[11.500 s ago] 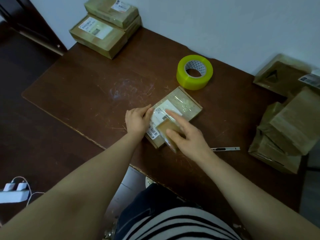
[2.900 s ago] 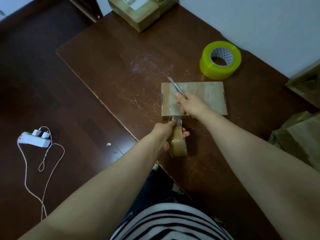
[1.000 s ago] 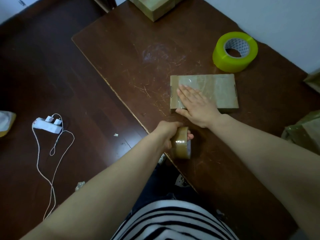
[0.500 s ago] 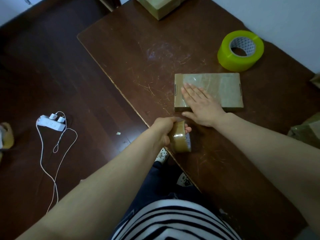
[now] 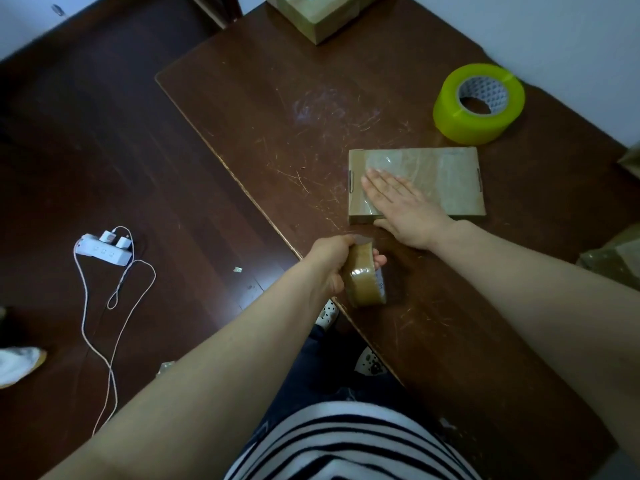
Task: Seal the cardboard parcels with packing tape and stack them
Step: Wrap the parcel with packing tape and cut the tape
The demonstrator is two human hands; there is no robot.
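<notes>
Under my right hand point(image 5: 405, 209) lies the cardboard parcel point(image 5: 446, 174). It sits flat on the table point(image 5: 277, 116), and my fingers are straight and together, pressing on the end of its top face nearest my left side. My thumb hangs off the near edge, so nothing is pinched; the palm only bears down. A glossy strip of clear tape runs along the top beneath and beyond my fingertips. My left hand point(image 5: 329, 261) is nearer to me than the pressing palm and just beside that wrist. Its fingers are curled round the brown tape roll point(image 5: 363, 282), which it holds on edge by the table's near rim. I cannot tell whether the roll touches the wood. I judge the parcel light, since it is a shallow box, and stiff across its broad faces but easy to dent at the corners. The taped top should be slick under a flat palm. To lift it I would not slide it by the top. I would take it across the thickness at the two long edges, thumb above and fingers below, staying clear of the small tab slots at the short ends. The stacked parcels point(image 5: 322, 15) stand well beyond my fingertips at the far rim. A yellow-green tape roll point(image 5: 479, 105) lies just past the parcel's far corner, out of a straight carry. More wrapped parcels point(image 5: 616, 261) sit outboard of my right forearm.
</notes>
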